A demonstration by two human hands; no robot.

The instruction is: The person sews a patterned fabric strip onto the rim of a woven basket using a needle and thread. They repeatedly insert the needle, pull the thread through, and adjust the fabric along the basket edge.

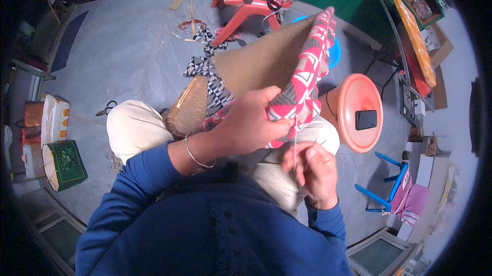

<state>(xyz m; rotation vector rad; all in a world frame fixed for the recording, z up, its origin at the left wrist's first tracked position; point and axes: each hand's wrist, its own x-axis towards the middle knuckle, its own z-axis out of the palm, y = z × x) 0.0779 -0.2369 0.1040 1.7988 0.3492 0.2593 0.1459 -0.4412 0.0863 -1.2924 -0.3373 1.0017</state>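
Observation:
Across my knees lies a tan corrugated cardboard piece (261, 57), its right rim wrapped in red, white and grey patterned fabric (307, 68). My left hand (250, 122) grips this fabric near its lower end, thumb on top. A white thread (295, 141) hangs from the cloth down to my right hand (313, 168). Blurred and with bent fingers, my right hand holds the thread just below the fabric; a thin dark line at its fingertips may be a needle. Black-and-white patterned fabric (219, 91) covers part of the cardboard's left edge.
To the right stands a lidded orange bucket (355, 95) with a black phone (366, 119) on top. A red plastic stool (246, 16) ahead bears patterned cloth. Scissors (105, 109) lie by my left knee. A blue-framed chair (396, 187) and a green gift bag (67, 164) flank me.

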